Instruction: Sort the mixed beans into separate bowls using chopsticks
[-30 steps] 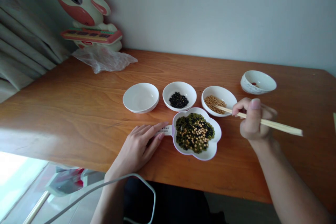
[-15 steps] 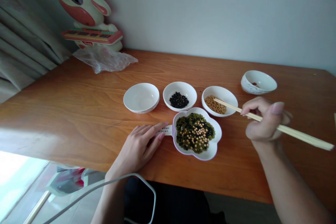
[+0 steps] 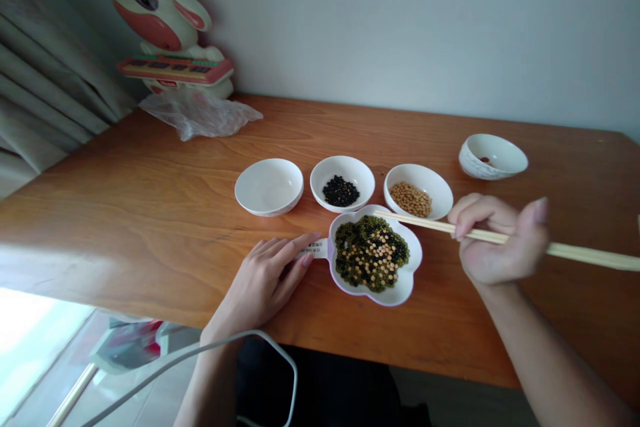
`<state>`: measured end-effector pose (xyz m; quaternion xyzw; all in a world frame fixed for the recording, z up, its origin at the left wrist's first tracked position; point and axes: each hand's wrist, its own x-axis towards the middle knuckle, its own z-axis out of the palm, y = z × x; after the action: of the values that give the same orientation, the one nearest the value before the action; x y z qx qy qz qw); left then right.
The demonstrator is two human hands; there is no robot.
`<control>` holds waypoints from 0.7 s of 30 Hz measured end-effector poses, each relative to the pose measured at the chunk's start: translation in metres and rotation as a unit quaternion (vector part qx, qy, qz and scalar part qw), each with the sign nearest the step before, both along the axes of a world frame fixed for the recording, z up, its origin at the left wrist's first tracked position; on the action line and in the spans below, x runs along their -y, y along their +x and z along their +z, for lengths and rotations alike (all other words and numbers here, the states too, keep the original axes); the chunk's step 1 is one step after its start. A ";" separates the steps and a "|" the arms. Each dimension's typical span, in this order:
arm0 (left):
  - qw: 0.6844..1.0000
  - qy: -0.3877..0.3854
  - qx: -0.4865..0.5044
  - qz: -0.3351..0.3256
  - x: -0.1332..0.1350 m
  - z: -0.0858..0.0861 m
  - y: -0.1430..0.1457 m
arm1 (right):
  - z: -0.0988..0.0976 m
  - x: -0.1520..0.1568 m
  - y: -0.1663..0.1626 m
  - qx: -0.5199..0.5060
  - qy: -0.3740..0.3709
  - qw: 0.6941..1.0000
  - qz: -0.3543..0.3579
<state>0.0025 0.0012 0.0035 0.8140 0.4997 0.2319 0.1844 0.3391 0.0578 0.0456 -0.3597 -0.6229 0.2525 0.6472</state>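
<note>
While the left hand (image 3: 263, 277) pinches the dish handle (image 3: 320, 249), likely for steadiness, the curled right hand (image 3: 500, 237) grips chopsticks (image 3: 425, 221).

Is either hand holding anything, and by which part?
The right hand holds chopsticks partway along; the left hand holds the flower-shaped dish by its handle.
</note>
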 end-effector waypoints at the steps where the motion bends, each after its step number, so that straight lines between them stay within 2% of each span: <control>1: 1.000 -0.001 0.000 -0.001 0.000 0.000 0.000 | 0.001 0.002 -0.003 -0.001 -0.016 1.000 0.020; 7: 1.000 -0.006 0.000 0.000 0.000 0.000 0.000 | 0.001 0.013 -0.015 0.050 -0.125 0.982 0.135; 13: 1.000 -0.007 0.005 -0.002 0.000 0.000 -0.001 | -0.004 0.015 -0.021 0.079 -0.135 0.970 0.187; 21: 1.000 -0.012 0.004 -0.003 0.000 0.001 0.000 | -0.016 0.015 -0.021 0.131 -0.142 0.956 0.219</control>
<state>0.0023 0.0014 0.0049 0.8119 0.4996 0.2288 0.1970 0.3183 0.0429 0.0296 -0.3329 -0.7235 0.4245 0.4308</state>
